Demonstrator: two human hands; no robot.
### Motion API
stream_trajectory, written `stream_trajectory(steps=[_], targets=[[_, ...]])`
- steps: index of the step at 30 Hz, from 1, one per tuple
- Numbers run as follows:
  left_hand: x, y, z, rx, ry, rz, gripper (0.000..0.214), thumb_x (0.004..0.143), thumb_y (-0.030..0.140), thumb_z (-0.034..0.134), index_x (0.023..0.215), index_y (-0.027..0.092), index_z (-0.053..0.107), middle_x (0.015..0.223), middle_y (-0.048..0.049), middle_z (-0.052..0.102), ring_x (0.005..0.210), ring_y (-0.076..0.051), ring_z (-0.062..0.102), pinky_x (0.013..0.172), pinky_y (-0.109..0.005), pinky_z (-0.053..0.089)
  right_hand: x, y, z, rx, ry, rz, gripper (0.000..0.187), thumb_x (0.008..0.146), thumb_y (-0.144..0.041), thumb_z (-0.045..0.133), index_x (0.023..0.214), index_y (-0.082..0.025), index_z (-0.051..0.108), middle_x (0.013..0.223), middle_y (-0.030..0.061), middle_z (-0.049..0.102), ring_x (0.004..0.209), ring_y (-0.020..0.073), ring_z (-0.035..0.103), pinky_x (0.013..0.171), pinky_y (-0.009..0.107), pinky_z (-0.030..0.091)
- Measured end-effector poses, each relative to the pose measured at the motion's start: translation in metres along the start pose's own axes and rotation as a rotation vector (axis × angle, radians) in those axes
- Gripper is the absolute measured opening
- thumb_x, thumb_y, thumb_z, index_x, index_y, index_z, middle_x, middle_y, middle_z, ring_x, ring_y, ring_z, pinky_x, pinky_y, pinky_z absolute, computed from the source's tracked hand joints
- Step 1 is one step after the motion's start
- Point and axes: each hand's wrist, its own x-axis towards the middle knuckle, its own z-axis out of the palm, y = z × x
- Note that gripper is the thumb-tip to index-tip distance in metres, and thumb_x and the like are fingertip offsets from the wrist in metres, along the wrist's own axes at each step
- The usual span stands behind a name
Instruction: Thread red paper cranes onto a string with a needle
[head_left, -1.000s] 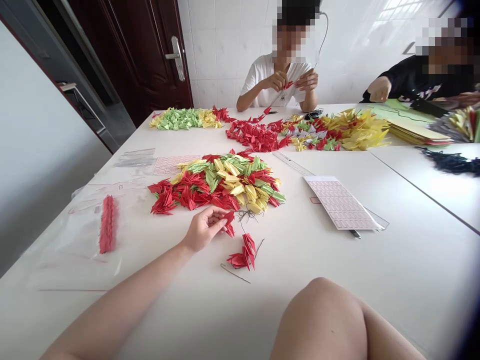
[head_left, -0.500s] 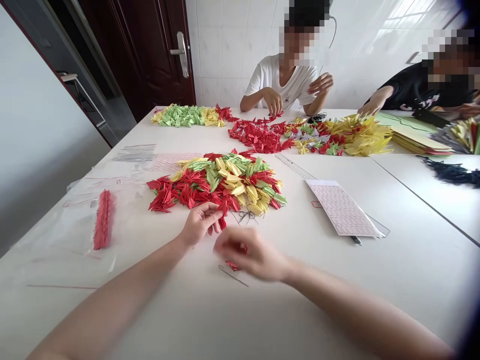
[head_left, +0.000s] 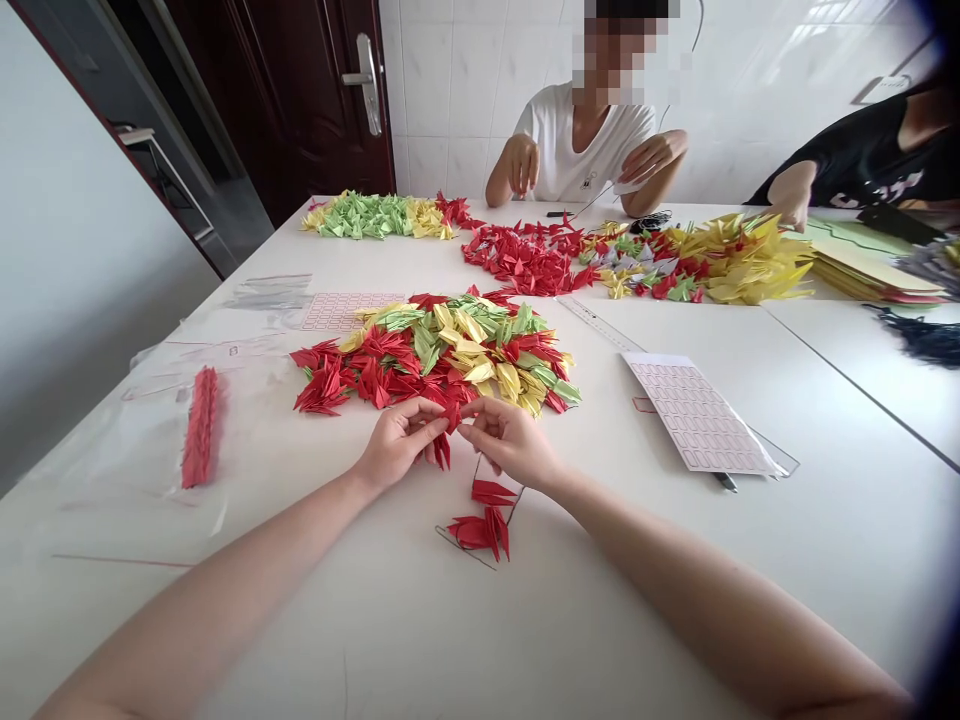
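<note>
Between both sets of fingertips is a red folded paper crane (head_left: 452, 416). My left hand (head_left: 400, 442) pinches it from the left, and red folded paper hangs just below those fingers. My right hand (head_left: 516, 442) has its thumb and fingers closed on the crane's right side. Below the right hand, several red folded paper pieces (head_left: 484, 530) lie on the table with a dark thread running up towards that hand. A thin hooked wire (head_left: 463, 547) lies partly beneath them. Just beyond my hands spreads a pile of red, yellow and green paper cranes (head_left: 427, 345).
To the left, a red strip of folded paper (head_left: 200, 428) lies on clear plastic bags (head_left: 150, 440). A printed grid sheet (head_left: 697, 415) and a ruler (head_left: 600, 325) are at right. Across the white table (head_left: 637, 610), two people sit behind more cranes (head_left: 525, 258).
My right hand has moved up from above the red pieces to meet my left hand at the crane. Those pieces are now uncovered. A co-worker's hand has lifted off the far pile.
</note>
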Motion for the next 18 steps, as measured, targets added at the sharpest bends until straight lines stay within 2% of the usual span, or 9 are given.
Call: stream_trajectory(steps=[3,6,9,11,14,16,18], targets=[[0.000,-0.002,-0.001,0.030,0.028,0.013,0.039,0.076,0.051,0.080,0.090,0.016,0.068,0.065,0.0018,0.064,0.044,-0.008,0.054,0.041,-0.020,0.035,0.000,0.003,-0.002,-0.147,0.085,-0.120,0.035,0.090,-0.053,0.059,0.086,-0.019,0.064,0.060,-0.0039,0.047,0.050,0.0090,0.039,0.048,0.025,0.033],[-0.001,-0.002,-0.002,0.024,0.026,0.002,0.039,0.077,0.051,0.079,0.092,0.016,0.070,0.067,0.0014,0.065,0.044,-0.007,0.053,0.041,-0.019,0.036,0.000,0.009,-0.001,-0.203,0.103,-0.211,0.030,0.093,-0.047,0.056,0.084,-0.019,0.063,0.066,-0.0010,0.055,0.057,0.0106,0.042,0.054,0.026,0.036],[-0.002,0.000,-0.002,0.003,0.008,-0.002,0.040,0.078,0.050,0.079,0.097,0.016,0.069,0.071,0.0006,0.067,0.044,-0.007,0.053,0.043,-0.020,0.038,-0.001,0.017,0.001,-0.200,0.137,-0.289,0.027,0.097,-0.043,0.052,0.084,-0.020,0.055,0.073,0.0010,0.060,0.063,0.0124,0.049,0.059,0.027,0.041],[-0.003,0.002,-0.001,-0.020,0.004,-0.001,0.041,0.079,0.049,0.079,0.101,0.016,0.068,0.077,-0.0004,0.069,0.045,-0.006,0.054,0.043,-0.020,0.039,-0.002,0.022,0.002,-0.144,0.134,-0.304,0.026,0.100,-0.044,0.047,0.086,-0.021,0.050,0.076,0.0019,0.061,0.065,0.0137,0.053,0.060,0.028,0.045],[-0.003,0.005,0.000,-0.057,0.008,-0.003,0.044,0.079,0.047,0.079,0.107,0.017,0.066,0.083,-0.0008,0.070,0.044,-0.005,0.053,0.043,-0.020,0.040,-0.003,0.027,0.003,0.061,0.040,-0.268,0.030,0.102,-0.050,0.043,0.090,-0.023,0.045,0.083,0.0036,0.063,0.065,0.0150,0.059,0.058,0.030,0.050],[-0.003,0.006,0.001,-0.076,0.003,-0.007,0.047,0.077,0.046,0.081,0.109,0.017,0.064,0.082,-0.0001,0.070,0.045,-0.005,0.053,0.043,-0.020,0.042,-0.004,0.027,0.004,0.228,-0.024,-0.239,0.030,0.100,-0.053,0.048,0.095,-0.023,0.044,0.087,0.0031,0.063,0.065,0.0146,0.061,0.059,0.031,0.052],[-0.004,0.007,0.001,-0.085,-0.018,-0.012,0.049,0.076,0.046,0.082,0.110,0.016,0.061,0.079,0.0003,0.070,0.046,-0.006,0.053,0.043,-0.020,0.043,-0.003,0.025,0.003,0.359,-0.071,-0.212,0.032,0.097,-0.051,0.057,0.110,-0.024,0.045,0.088,0.0008,0.062,0.063,0.0124,0.059,0.058,0.028,0.049]])
